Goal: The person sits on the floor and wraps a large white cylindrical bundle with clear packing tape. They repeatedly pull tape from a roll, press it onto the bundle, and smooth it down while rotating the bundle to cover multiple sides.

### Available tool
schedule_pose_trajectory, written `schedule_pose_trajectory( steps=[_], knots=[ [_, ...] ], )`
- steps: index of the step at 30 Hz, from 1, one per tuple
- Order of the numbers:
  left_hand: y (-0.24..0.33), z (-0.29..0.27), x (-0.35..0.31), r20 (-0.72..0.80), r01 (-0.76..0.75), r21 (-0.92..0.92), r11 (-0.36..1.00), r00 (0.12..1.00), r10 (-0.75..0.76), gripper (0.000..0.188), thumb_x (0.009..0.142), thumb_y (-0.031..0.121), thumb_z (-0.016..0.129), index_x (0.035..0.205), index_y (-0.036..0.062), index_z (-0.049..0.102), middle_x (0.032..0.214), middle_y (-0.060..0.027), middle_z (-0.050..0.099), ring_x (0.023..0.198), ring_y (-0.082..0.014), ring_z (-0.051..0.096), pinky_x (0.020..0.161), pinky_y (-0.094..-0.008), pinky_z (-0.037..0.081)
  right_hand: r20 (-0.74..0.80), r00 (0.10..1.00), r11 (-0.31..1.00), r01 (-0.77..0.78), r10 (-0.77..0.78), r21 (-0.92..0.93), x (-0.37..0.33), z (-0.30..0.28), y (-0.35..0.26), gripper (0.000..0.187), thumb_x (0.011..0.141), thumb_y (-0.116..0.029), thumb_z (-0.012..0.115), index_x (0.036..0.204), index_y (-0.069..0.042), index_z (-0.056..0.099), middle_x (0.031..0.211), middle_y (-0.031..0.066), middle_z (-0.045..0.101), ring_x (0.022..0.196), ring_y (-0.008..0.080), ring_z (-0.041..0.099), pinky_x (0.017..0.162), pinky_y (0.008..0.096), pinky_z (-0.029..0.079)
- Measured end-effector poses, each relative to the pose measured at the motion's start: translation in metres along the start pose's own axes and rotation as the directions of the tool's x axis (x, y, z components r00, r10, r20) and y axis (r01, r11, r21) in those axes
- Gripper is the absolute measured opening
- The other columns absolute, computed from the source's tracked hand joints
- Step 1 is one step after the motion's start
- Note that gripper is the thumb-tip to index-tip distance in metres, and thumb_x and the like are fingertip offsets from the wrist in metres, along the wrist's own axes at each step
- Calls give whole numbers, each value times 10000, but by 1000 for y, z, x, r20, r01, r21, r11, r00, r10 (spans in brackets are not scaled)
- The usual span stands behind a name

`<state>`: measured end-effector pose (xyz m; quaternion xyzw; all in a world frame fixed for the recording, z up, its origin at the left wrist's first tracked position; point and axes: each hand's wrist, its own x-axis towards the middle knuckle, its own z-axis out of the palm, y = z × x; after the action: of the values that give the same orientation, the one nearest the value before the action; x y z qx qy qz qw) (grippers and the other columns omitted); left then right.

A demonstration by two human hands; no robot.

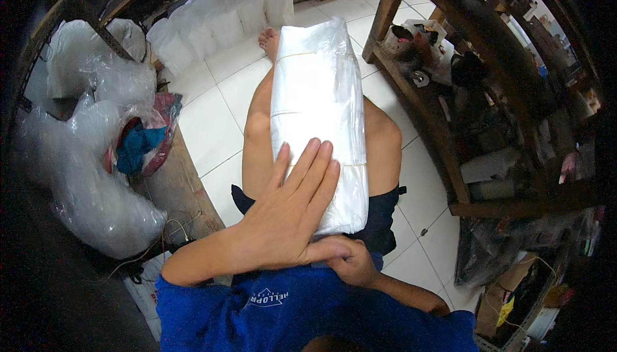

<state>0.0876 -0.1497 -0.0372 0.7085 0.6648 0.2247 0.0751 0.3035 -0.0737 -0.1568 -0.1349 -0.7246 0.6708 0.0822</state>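
A long bundle of white plastic bags or sheets [318, 88] lies lengthwise over my lap between my knees. Thin yellowish bands, seemingly rubber, cross it near its far end and nearer to me; another line runs across its middle. My left hand [289, 204] rests flat on the bundle's near left part, fingers stretched forward, thumb pointing right past the near end. Just below that end, my right hand [355, 263] is closed, its fingers curled in close to my left thumb. What the right hand holds, if anything, is hidden.
Several similar whitish plastic bundles [218, 21] stand in a row beyond my foot. At left, clear plastic bags [96, 178] and a bag with blue cloth [140, 145] lie by a wooden board [183, 188]. A dark wooden shelf [424, 120] holding containers stands at right over white floor tiles.
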Motion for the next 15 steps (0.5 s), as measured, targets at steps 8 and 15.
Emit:
schedule_pose_trajectory(
  steps=[8, 15],
  knots=[
    [23, -143, 62, -585, 56, 382, 922, 787, 195, 947, 875, 671, 509, 1351, -145, 434, 1404, -334, 445, 1358, -452, 400, 1138, -619, 172, 34, 998, 998, -59, 58, 24, 6, 1, -2, 275, 967, -163, 621, 1199, -18, 642, 1115, 166, 705, 999, 225, 708, 871, 344, 547],
    [-50, 18, 92, -267, 63, 295, 953, 963, 19, 842, 945, 576, 457, 1384, -141, 411, 1476, -335, 365, 1444, -433, 266, 1188, -550, 161, -64, 997, 999, -33, 35, 41, 6, 3, 20, 240, 942, -188, 659, 1130, -45, 705, 885, 135, 741, 757, 169, 715, 694, 293, 552]
  ],
)
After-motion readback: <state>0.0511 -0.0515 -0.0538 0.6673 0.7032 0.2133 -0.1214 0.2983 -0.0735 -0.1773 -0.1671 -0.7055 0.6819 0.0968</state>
